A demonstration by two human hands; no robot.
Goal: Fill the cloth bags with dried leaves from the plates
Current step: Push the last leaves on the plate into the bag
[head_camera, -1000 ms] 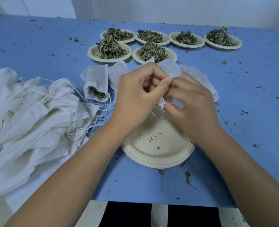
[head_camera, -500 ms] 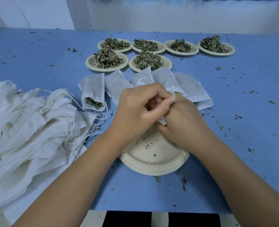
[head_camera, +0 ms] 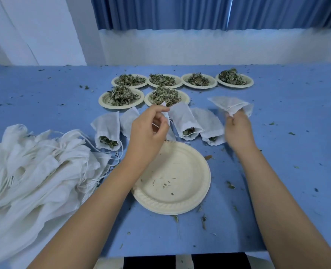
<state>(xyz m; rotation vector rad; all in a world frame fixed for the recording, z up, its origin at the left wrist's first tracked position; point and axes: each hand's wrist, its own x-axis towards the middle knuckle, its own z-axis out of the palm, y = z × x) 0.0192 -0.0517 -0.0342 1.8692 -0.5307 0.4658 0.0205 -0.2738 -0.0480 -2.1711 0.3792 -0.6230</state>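
Observation:
My right hand (head_camera: 237,131) grips a small white cloth bag (head_camera: 228,104) by its gathered mouth and holds it up over the blue table (head_camera: 287,152), right of the row of filled bags. My left hand (head_camera: 151,131) hovers above the far rim of the empty plate (head_camera: 172,179), fingers curled. A thin white string lies by those fingers; whether they pinch it is unclear. Filled bags (head_camera: 106,131) lie open-mouthed with leaves showing. Six plates of dried leaves (head_camera: 122,96) stand behind them.
A large heap of empty white drawstring bags (head_camera: 34,171) covers the table's left side. Leaf crumbs are scattered over the blue surface. The table's near edge runs just below my forearms. A white wall and blue curtain stand behind.
My hands, joined over the plate on one bag, have parted. The right hand has carried the bag up and to the right; the left hand stays near the middle.

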